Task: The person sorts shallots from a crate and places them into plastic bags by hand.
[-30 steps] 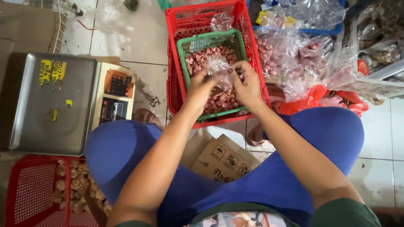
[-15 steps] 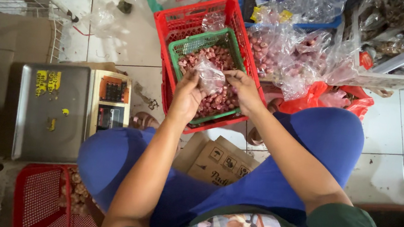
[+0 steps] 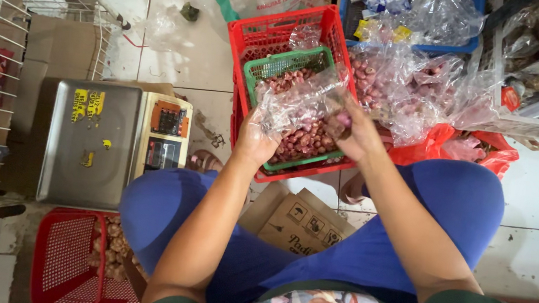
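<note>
White floor tiles fill the head view, and the person sits low over them, blue-clad knees spread. Both hands are up over the baskets: the left hand is closed around one end of a clear plastic bag, gripping it from below, and the right hand pinches the other end, fingers curled tight with a reddish shallot showing at the fingertips. The bag stretches between the two hands, crumpled. Directly beneath them sits a green basket of shallots, nested inside a red crate. Beyond the right hand, filled plastic bags pile up. Out past the left hand sits a metal scale, and nearer the body on that side, a second red basket. Below the wrists lies a cardboard box.
</note>
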